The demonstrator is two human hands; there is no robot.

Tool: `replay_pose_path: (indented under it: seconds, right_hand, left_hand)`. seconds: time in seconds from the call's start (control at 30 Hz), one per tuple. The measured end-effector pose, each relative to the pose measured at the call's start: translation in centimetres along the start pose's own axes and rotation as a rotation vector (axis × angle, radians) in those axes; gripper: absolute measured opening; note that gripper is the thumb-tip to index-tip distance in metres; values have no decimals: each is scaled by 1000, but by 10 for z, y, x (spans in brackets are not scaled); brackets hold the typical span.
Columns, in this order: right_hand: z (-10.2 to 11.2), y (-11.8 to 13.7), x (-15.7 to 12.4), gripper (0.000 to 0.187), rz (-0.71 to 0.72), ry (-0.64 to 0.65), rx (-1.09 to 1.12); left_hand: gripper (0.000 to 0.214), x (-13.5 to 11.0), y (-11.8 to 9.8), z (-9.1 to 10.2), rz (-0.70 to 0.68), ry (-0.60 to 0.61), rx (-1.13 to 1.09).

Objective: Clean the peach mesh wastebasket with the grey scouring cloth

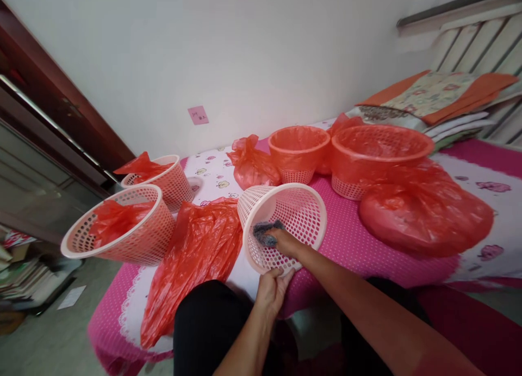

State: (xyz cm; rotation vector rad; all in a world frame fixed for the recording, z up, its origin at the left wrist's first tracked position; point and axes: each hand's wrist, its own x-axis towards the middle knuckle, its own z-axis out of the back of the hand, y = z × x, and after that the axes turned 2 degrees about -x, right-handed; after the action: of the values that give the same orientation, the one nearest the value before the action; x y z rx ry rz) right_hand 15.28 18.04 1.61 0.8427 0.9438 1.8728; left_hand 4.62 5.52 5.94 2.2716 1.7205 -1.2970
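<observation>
A pale pink perforated plastic basket (318,213) lies tilted on the bed, its open mouth facing me. My left hand (272,291) grips its near rim from below. Inside the basket, my right hand (284,242) holds a grey cloth (267,233) against the inner wall; the fingertips are partly hidden by the cloth. Just left of the basket, a flat red plastic bag (199,256) is spread over the bed's edge.
At left stand two baskets, a nearer one (142,242) and a farther one (177,183), with red bags inside. Behind are two red-lined baskets, one smaller (297,153) and one larger (353,169). Filled red bags, one small (255,169) and one large (428,215), lie nearby.
</observation>
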Motion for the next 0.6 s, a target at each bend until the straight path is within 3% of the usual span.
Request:
replay_pose_path:
  seconds: [0.37, 0.6]
  right_hand:
    - [3, 4, -28, 77, 4, -37, -96]
    - [-2, 4, -49, 80, 12, -100, -108]
  left_hand:
    - [45, -1, 0, 0, 15, 43, -30]
    - [56, -3, -1, 1, 21, 155, -45]
